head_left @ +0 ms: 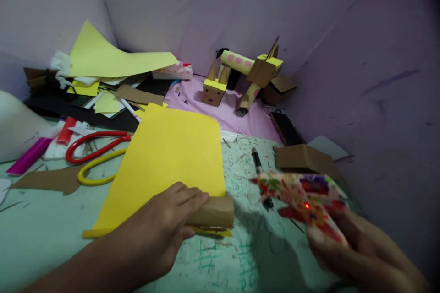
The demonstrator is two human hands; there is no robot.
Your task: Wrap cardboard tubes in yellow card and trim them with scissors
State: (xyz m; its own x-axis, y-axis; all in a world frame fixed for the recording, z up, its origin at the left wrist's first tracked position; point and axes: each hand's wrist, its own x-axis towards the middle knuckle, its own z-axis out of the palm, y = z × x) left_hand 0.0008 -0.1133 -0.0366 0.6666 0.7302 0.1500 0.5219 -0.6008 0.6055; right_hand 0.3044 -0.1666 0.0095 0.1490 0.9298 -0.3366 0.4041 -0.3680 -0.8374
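My left hand [165,229] is closed over a brown cardboard tube [215,212] that lies across the near edge of a yellow paper sheet [168,165]. My right hand [357,252] grips a floral-patterned hot glue gun [302,194] with a small red light lit; its nozzle points left, a short way from the tube's right end. Both rest over a pale green cutting mat [240,256] marked with scribbles.
Red-and-yellow scissors [96,155], a magenta marker [29,155] and a brown cardboard cutout [51,179] lie at left. Paper scraps pile up at the back left [103,73]. Cardboard animal figures [240,80] stand at the back. A folded cardboard piece [304,158] and black pen [256,160] sit at right.
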